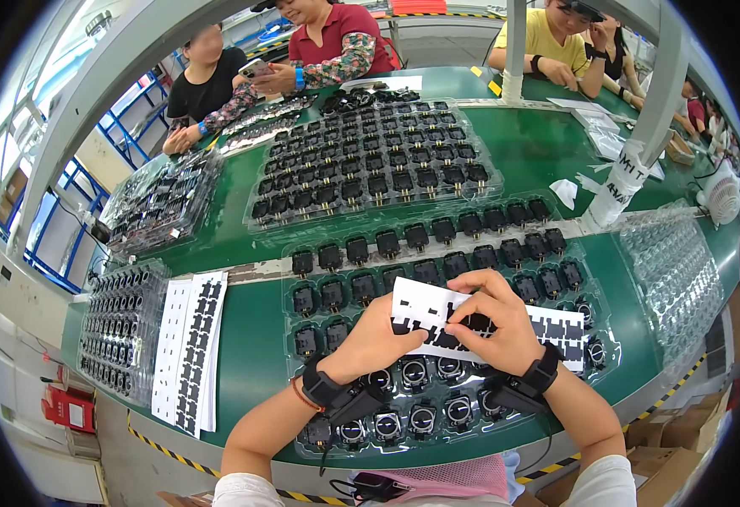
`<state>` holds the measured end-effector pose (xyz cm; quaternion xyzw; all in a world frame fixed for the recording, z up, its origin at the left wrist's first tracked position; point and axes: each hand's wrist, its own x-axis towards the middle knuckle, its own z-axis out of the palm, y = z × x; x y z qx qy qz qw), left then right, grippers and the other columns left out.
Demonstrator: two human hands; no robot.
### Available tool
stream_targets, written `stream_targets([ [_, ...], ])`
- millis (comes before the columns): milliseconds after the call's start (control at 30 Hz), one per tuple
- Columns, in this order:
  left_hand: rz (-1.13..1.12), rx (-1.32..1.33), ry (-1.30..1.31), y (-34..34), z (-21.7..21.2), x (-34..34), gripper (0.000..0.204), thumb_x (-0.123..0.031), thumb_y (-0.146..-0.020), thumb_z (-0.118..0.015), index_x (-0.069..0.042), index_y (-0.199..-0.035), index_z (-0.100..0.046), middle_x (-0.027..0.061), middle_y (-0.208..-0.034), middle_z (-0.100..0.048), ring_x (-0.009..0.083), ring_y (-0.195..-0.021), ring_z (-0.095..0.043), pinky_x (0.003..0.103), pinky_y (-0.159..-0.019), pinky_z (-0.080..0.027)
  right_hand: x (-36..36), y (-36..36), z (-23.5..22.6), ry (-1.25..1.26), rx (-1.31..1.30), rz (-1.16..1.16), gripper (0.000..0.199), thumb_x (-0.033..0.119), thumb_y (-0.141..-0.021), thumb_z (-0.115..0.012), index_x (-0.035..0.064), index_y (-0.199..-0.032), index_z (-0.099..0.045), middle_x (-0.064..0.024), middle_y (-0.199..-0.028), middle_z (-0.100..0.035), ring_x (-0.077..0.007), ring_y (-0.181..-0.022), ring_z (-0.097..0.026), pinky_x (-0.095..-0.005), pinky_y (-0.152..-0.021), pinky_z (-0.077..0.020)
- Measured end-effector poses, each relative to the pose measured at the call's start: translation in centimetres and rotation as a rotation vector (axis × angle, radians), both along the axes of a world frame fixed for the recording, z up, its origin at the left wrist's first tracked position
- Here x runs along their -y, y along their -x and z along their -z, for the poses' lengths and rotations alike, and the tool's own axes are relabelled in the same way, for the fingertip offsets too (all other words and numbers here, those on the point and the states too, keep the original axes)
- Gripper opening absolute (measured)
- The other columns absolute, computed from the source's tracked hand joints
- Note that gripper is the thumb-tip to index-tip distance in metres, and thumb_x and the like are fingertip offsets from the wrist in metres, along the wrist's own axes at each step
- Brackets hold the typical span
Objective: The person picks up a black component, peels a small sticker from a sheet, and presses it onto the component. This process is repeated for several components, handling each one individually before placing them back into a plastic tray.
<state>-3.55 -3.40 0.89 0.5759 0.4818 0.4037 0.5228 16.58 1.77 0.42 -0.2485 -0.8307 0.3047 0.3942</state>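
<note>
A white sticker sheet with small black labels lies across a clear plastic tray of black plug parts in front of me. My left hand holds the sheet's left end from below. My right hand pinches at a black label near the sheet's middle with thumb and fingertips. Both wrists wear black bands with small devices. Round black parts fill the tray's near rows under my hands.
A stack of similar sticker sheets lies at the left, next to a tray of black parts. More filled trays sit farther back on the green table. An empty clear tray is at the right. Several people sit across the table.
</note>
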Motion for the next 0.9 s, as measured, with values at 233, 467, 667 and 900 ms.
stream_targets([
  [233, 0.011, -0.065, -0.086, 0.0, 0.1, 0.2, 0.037, 0.004, -0.074, -0.059, 0.000, -0.111, -0.054, 0.0048, -0.091, -0.063, 0.0092, -0.078, -0.059, 0.025, -0.068, -0.048, 0.0, 0.3, 0.1, -0.010, 0.082, 0.003, 0.011, 0.001, -0.078, -0.063, 0.0036, -0.086, -0.056, -0.0108, -0.124, -0.050, -0.0257, -0.102, -0.050, -0.0348, -0.087, -0.0419],
  [467, 0.001, -0.072, -0.023, -0.3, 0.2, 0.3, 0.037, 0.003, -0.074, -0.059, 0.000, -0.111, -0.053, 0.0059, -0.091, -0.063, 0.0111, -0.081, -0.059, 0.027, -0.072, -0.048, 0.1, 0.2, 0.4, 0.039, 0.084, 0.040, 0.008, 0.001, -0.083, -0.057, 0.0020, -0.090, -0.055, -0.0127, -0.124, -0.050, -0.0261, -0.100, -0.052, -0.0335, -0.084, -0.0442],
  [667, -0.040, -0.104, -0.050, -0.3, 0.3, 0.0, 0.037, 0.002, -0.072, -0.060, 0.001, -0.108, -0.053, 0.0077, -0.092, -0.062, 0.0133, -0.085, -0.059, 0.028, -0.077, -0.047, -0.5, 0.2, 0.7, 0.023, 0.045, 0.089, 0.005, 0.005, -0.087, -0.054, 0.0002, -0.089, -0.055, -0.0143, -0.118, -0.054, -0.0258, -0.090, -0.057, -0.0312, -0.076, -0.0469],
  [900, -0.054, -0.168, -0.045, -0.5, -0.1, 0.1, 0.040, 0.001, -0.071, -0.062, 0.001, -0.110, -0.053, 0.0094, -0.093, -0.063, 0.0153, -0.084, -0.060, 0.029, -0.078, -0.048, -0.4, 0.0, 1.0, 0.164, -0.021, 0.103, 0.005, 0.006, -0.087, -0.055, 0.0007, -0.088, -0.054, -0.0126, -0.114, -0.055, -0.0232, -0.090, -0.057, -0.0304, -0.077, -0.0459],
])
